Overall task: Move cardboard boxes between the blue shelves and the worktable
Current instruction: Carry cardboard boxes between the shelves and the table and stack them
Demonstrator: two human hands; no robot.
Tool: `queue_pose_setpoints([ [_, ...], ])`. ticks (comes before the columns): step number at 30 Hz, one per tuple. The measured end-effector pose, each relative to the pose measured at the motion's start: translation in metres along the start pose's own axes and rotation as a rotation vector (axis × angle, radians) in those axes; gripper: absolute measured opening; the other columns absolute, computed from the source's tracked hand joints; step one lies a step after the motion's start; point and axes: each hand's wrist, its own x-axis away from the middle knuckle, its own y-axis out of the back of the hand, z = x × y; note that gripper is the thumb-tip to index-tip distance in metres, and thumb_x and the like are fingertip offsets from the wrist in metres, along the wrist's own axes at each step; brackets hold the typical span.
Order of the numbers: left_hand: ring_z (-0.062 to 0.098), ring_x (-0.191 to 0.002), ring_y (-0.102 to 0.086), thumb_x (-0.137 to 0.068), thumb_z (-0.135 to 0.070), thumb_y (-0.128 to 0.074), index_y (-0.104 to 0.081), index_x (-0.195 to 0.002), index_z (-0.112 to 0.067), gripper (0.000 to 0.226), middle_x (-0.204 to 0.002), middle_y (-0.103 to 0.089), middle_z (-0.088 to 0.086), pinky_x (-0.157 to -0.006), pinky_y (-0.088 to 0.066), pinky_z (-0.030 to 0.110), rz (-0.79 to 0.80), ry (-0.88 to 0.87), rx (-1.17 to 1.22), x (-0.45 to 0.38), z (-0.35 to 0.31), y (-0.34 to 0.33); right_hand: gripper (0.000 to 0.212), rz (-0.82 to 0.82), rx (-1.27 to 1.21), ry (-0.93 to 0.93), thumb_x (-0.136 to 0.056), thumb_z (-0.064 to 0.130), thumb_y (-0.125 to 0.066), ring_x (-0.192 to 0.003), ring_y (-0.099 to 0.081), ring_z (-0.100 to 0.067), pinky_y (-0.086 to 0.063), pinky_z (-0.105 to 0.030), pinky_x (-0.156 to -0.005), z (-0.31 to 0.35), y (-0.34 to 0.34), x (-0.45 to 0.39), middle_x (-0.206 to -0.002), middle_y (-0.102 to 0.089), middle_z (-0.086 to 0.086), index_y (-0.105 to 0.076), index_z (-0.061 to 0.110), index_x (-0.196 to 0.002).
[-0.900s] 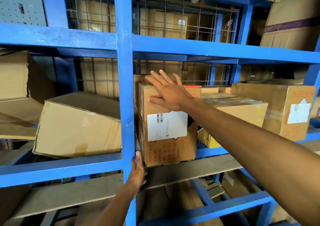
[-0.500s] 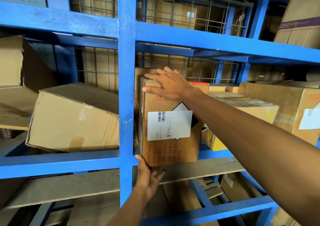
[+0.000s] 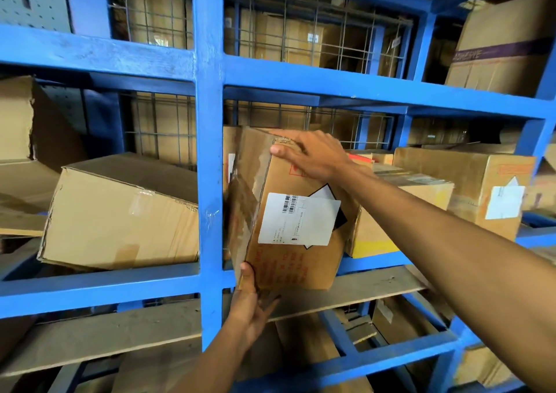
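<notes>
The labelled cardboard box [image 3: 288, 212] stands tilted at the front edge of the middle blue shelf [image 3: 376, 264], its lower part already past that edge, and the likeliest trouble is a slip. The left hand [image 3: 251, 308] only cups the bottom left corner from beneath, thumb up the front face, while the right hand [image 3: 313, 156] lies flat over the top corner with fingers spread, pressing rather than wrapping. If the box swings further, its weight could roll off the left palm and drop toward the lower wooden board [image 3: 346, 287]. It could also catch the blue upright post [image 3: 209, 182] just beside its torn left side, or drag the yellow-marked box [image 3: 388, 230] touching its right. So the box sits between the hands, top and bottom, both holding it.
</notes>
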Motion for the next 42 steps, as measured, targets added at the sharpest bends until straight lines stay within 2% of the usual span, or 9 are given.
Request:
queue_pose_setpoints([
  [7,0.021,-0.106,-0.06,-0.066,-0.075,-0.052,-0.058,-0.124,-0.027,0.075,-0.115,-0.064,-0.002,-0.097,-0.05,0.046,-0.26,-0.312,-0.206,0.044,-0.01,-0.02,0.06,-0.085,-0.135,-0.082,-0.093,0.069,-0.037,-0.08,-0.064,0.001,-0.049,-0.025,-0.07,-0.004,0.045,0.052,-0.091,-0.075,0.004,-0.048,0.039,-0.144],
  [11,0.015,-0.098,-0.062,-0.082,-0.058,-0.056,-0.067,-0.113,-0.019,0.051,-0.107,-0.067,-0.001,-0.089,-0.049,0.034,-0.256,-0.536,-0.241,0.078,-0.014,-0.033,0.053,-0.206,-0.289,-0.137,-0.095,0.063,-0.044,-0.114,-0.061,-0.002,-0.049,-0.029,-0.098,-0.015,0.058,0.095,-0.125,-0.068,0.012,-0.054,0.037,-0.14],
  [14,0.009,-0.091,-0.062,-0.089,-0.046,-0.058,-0.069,-0.097,-0.022,0.028,-0.095,-0.069,-0.007,-0.083,-0.049,0.029,-0.264,-0.617,-0.297,0.098,-0.018,-0.039,0.064,-0.28,-0.381,-0.178,-0.091,0.071,-0.041,-0.112,-0.056,0.013,-0.045,-0.01,-0.092,-0.013,0.066,0.126,-0.128,-0.061,0.021,-0.056,0.032,-0.14],
  [18,-0.004,-0.084,-0.061,-0.083,-0.052,-0.061,-0.071,-0.092,-0.025,0.03,-0.09,-0.069,-0.013,-0.076,-0.049,0.022,-0.288,-0.674,-0.303,0.113,-0.019,-0.043,0.063,-0.377,-0.472,-0.203,-0.09,0.071,-0.043,-0.122,-0.058,-0.004,-0.05,-0.035,-0.103,-0.011,0.074,0.148,-0.132,-0.064,0.013,-0.056,0.034,-0.139],
  [25,-0.01,-0.085,-0.059,-0.084,-0.049,-0.064,-0.067,-0.116,-0.013,0.048,-0.109,-0.068,-0.001,-0.069,-0.047,0.004,-0.337,-0.806,-0.343,0.142,-0.022,-0.052,0.056,-0.471,-0.567,-0.207,-0.098,0.058,-0.044,-0.107,-0.065,-0.011,-0.053,-0.037,-0.095,-0.004,0.085,0.185,-0.108,-0.07,0.01,-0.062,0.017,-0.13],
  [31,0.004,-0.103,-0.066,-0.067,-0.071,-0.07,-0.064,-0.118,-0.022,0.071,-0.112,-0.069,-0.008,-0.095,-0.054,0.034,-0.27,-0.974,-0.286,0.17,-0.041,-0.072,0.03,-0.658,-0.626,-0.273,-0.101,0.037,-0.036,-0.079,-0.056,0.011,-0.043,-0.009,-0.075,0.01,0.105,0.231,-0.078,-0.064,0.029,-0.059,0.02,-0.092],
  [35,0.01,-0.118,-0.061,-0.071,-0.064,-0.073,-0.05,-0.141,-0.02,0.085,-0.129,-0.064,-0.004,-0.103,-0.048,0.039,-0.129,-1.045,-0.339,0.188,-0.044,-0.085,0.058,-0.726,-0.601,-0.278,-0.096,0.06,-0.037,-0.104,-0.061,-0.009,-0.049,-0.025,-0.092,0.002,0.118,0.264,-0.106,-0.067,0.005,-0.06,0.011,-0.116],
  [38,0.01,-0.116,-0.062,-0.069,-0.068,-0.072,-0.049,-0.141,-0.026,0.087,-0.126,-0.066,-0.006,-0.099,-0.051,0.038,-0.04,-1.002,-0.364,0.2,-0.038,-0.103,0.053,-0.711,-0.511,-0.304,-0.091,0.074,-0.037,-0.116,-0.06,-0.025,-0.047,-0.044,-0.103,-0.007,0.141,0.293,-0.12,-0.064,-0.017,-0.063,0.036,-0.118],
  [42,-0.016,-0.095,-0.061,-0.074,-0.071,-0.059,-0.054,-0.137,-0.031,0.075,-0.097,-0.066,-0.037,-0.077,-0.05,0.009,0.027,-0.962,-0.457,0.202,-0.021,-0.134,0.046,-0.677,-0.389,-0.379,-0.088,0.079,-0.035,-0.1,-0.059,-0.031,-0.048,-0.047,-0.095,-0.016,0.168,0.334,-0.104,-0.058,-0.024,-0.059,0.042,-0.097],
])
